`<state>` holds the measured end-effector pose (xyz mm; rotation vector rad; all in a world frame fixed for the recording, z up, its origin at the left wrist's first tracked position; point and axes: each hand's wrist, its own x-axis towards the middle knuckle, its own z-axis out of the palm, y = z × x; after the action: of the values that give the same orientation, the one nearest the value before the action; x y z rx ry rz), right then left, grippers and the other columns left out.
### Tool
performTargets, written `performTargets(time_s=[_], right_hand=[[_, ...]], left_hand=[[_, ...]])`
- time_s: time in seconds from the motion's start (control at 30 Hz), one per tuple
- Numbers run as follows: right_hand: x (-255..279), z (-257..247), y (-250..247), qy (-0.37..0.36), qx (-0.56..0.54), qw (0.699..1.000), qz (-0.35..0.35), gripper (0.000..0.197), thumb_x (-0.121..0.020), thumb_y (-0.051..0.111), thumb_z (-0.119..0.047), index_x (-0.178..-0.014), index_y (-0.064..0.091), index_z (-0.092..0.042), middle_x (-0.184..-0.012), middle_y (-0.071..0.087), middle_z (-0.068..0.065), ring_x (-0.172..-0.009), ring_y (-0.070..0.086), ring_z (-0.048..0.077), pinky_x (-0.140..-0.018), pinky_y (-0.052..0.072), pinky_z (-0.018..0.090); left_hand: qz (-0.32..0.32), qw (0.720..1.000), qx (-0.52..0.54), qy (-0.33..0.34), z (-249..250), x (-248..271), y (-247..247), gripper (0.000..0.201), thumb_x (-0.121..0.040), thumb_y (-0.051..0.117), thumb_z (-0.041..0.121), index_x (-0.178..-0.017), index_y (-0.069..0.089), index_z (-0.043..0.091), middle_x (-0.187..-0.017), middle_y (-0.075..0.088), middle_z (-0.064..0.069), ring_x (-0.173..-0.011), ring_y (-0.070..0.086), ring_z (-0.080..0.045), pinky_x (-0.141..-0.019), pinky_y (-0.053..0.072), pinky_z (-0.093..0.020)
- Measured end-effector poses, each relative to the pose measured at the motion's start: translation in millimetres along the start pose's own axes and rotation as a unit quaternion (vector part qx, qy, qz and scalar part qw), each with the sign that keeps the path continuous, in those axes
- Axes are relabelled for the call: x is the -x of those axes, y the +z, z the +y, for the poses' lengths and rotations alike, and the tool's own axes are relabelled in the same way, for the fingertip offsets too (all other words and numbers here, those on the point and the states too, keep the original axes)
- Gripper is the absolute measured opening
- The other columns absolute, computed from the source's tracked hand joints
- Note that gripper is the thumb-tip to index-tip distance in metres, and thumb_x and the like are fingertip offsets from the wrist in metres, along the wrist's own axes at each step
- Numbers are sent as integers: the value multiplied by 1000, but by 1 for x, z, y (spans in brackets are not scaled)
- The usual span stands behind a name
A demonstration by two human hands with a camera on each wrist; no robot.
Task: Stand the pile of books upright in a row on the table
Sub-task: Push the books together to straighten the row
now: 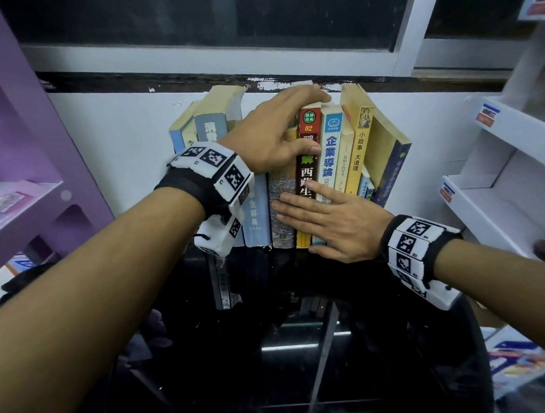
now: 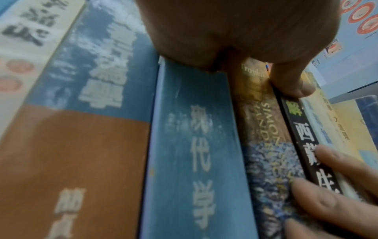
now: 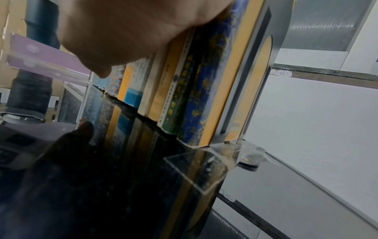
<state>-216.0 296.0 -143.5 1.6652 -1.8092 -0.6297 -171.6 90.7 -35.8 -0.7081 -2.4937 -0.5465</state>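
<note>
A row of books [image 1: 331, 153] stands upright, spines toward me, against the white wall on the glossy black table [image 1: 303, 361]. My left hand [image 1: 292, 124] lies over the tops of the middle books, its fingers curled over the top edge. Its thumb presses the spine of the red-and-black book [image 1: 307, 173]. Lower down, my right hand [image 1: 321, 219] lies flat, with straight fingers pressing the same spines. The left wrist view shows the black spine [image 2: 302, 134], the thumb [image 2: 294, 80] and the right fingers [image 2: 327, 186]. In the right wrist view a clear bookend [image 3: 200, 169] props the row's right end [image 3: 204, 80].
A purple shelf unit [image 1: 28, 154] stands at the left. A white display rack [image 1: 498, 181] stands at the right, close to the last leaning book. Above the books runs a worn window sill [image 1: 197, 78]. The black table surface reaches toward me.
</note>
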Motion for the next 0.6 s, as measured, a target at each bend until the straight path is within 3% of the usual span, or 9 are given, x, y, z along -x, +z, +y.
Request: performTargets(time_s=[0.1, 0.23, 0.4, 0.5, 0.6], right_hand=[[0, 0, 0, 1, 1, 1000, -1, 74, -98, 34, -50, -155, 15, -8, -163, 5, 9, -151, 0, 22, -121, 0, 49], [0, -1, -3, 3, -6, 1000, -3, 73, -97, 35, -49, -154, 17, -8, -163, 6, 9, -151, 0, 22, -121, 0, 49], [6, -4, -14, 4, -26, 1000, -6, 70, -98, 37, -46, -154, 18, -9, -163, 9, 9, -151, 3, 24, -121, 2, 50], [19, -4, -20, 10, -39, 999, -8, 70, -98, 38, -45, -154, 18, -9, -163, 8, 9, -151, 2, 24, -121, 1, 49], [36, -4, -21, 13, -50, 998, -20, 70, -97, 40, -44, -155, 18, -10, -163, 8, 9, -151, 3, 25, -121, 3, 50]], left_hand=[[0, 1000, -3, 2, 0, 1, 0, 62, -88, 64, 38, -141, 40, 17, -149, 38, -3, -125, 37, -5, -100, 30, -17], [-7, 1000, -5, -1, 0, 1, 1, 64, -86, 61, 43, -141, 39, 19, -150, 37, -3, -132, 40, -16, -105, 33, -26], [-25, 999, -8, -20, 5, 1, -1, 68, -84, 59, 52, -143, 38, 23, -152, 34, -1, -137, 34, -15, -112, 35, -37], [-33, 998, -54, -31, 8, -1, -3, 72, -83, 53, 60, -144, 36, 27, -153, 35, 2, -140, 33, -17, -112, 30, -51], [-37, 993, -102, -39, 17, -6, -8, 74, -83, 50, 64, -148, 30, 32, -156, 31, 3, -146, 21, -20, -117, 16, -53]])
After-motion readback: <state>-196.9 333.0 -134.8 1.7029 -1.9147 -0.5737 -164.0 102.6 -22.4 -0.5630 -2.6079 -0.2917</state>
